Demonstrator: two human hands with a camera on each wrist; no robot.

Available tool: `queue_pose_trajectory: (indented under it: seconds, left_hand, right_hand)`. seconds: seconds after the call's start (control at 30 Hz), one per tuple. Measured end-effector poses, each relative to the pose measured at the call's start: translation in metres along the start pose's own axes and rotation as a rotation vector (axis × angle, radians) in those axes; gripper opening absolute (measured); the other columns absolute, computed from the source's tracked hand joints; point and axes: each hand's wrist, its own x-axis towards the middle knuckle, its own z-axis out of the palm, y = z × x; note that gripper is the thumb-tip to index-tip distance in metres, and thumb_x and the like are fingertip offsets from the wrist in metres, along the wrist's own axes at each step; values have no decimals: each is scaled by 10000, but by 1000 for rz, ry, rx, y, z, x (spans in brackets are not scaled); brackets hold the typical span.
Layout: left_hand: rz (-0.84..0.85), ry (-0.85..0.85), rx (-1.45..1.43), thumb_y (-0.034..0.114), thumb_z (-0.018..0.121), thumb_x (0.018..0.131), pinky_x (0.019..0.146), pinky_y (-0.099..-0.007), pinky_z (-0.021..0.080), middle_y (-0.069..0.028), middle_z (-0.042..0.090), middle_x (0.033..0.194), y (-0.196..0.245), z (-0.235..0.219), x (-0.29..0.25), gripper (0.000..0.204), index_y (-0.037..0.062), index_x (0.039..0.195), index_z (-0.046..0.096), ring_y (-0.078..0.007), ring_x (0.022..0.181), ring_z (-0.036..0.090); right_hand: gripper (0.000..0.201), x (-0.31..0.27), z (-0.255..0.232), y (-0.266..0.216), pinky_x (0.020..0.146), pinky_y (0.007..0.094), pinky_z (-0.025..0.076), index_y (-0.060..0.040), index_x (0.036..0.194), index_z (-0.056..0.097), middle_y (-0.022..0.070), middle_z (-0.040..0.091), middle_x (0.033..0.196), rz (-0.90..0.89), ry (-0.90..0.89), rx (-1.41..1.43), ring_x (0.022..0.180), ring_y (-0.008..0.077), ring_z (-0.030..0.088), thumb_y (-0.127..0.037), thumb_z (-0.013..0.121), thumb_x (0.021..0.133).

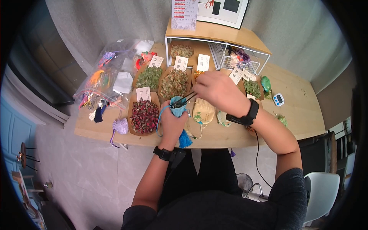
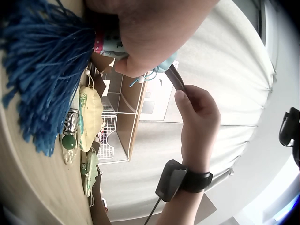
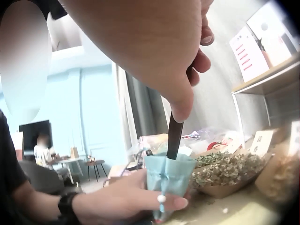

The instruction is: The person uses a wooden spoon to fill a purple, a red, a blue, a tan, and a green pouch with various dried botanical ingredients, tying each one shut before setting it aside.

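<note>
My left hand (image 1: pixel 173 124) grips a small light-blue drawstring pouch (image 3: pixel 171 174) with its mouth upward; a blue tassel (image 2: pixel 49 70) hangs below it. My right hand (image 1: pixel 220 94) pinches dark tongs (image 3: pixel 175 139) above the pouch, their lower ends inside its mouth. In the left wrist view the right hand (image 2: pixel 199 112) holds the tongs between thumb and fingers. What the tips hold inside the pouch is hidden. Just right of the pouch lies a cream embroidered pouch (image 1: pixel 203 111) on the table.
Paper trays of dried rosebuds (image 1: pixel 144 117), green leaves (image 1: pixel 149 78) and brownish flowers (image 1: pixel 174 83) stand around the hands. A purple pouch (image 1: pixel 120 126), plastic bags (image 1: pixel 122 82), a timer (image 1: pixel 278 99) and a shelf (image 1: pixel 218 37) are also here. A cable (image 1: pixel 258 161) hangs from the right wrist.
</note>
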Motion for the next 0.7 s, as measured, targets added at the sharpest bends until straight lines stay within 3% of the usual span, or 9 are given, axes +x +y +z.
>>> queue_pose_trajectory:
  seconds: [0.2, 0.33, 0.43, 0.53, 0.63, 0.7]
  left_hand:
    - [-11, -4, 16, 74, 798, 747, 845, -358, 511, -118, 640, 1027, 3, -2, -1, 460, -9, 1130, 558, -222, 930, 637]
    - [-117, -35, -284, 13, 808, 766, 831, -313, 524, -79, 626, 1040, 1, -1, -5, 516, 14, 1183, 504, -160, 948, 623]
    - [146, 31, -247, -30, 802, 777, 817, -281, 531, -60, 607, 1060, 4, -7, -8, 550, 32, 1211, 471, -125, 953, 615]
    - [14, 82, -260, -54, 792, 769, 797, -279, 535, -68, 600, 1079, 10, -8, -9, 547, 34, 1206, 475, -128, 942, 628]
    - [-100, 17, -248, -83, 781, 763, 785, -270, 536, -70, 598, 1082, -5, -1, -4, 555, 37, 1207, 470, -128, 925, 638]
    - [-74, 31, -255, -95, 776, 761, 783, -266, 536, -68, 608, 1069, -9, 2, -5, 554, 35, 1203, 468, -128, 926, 640]
  right_hand:
    - [252, -6, 7, 37, 700, 425, 526, -28, 945, 708, 160, 700, 854, 521, -222, 422, 805, 348, 675, -274, 717, 892]
    - [335, -7, 22, 45, 715, 455, 518, -19, 935, 724, 188, 692, 819, 643, -330, 294, 792, 372, 673, -346, 652, 952]
    - [400, -9, 31, 46, 719, 473, 514, -8, 917, 724, 208, 683, 803, 637, -348, 271, 780, 386, 668, -388, 613, 976]
    - [434, -7, 26, 40, 716, 477, 508, 14, 923, 720, 221, 672, 788, 685, -298, 310, 769, 397, 660, -397, 597, 988]
    - [433, -3, 17, 38, 652, 421, 467, 47, 884, 658, 213, 612, 729, 738, -325, 400, 669, 327, 583, -360, 585, 1012]
    - [452, -5, 13, 34, 652, 408, 463, 52, 889, 649, 198, 614, 727, 777, -271, 517, 665, 280, 571, -372, 571, 1022]
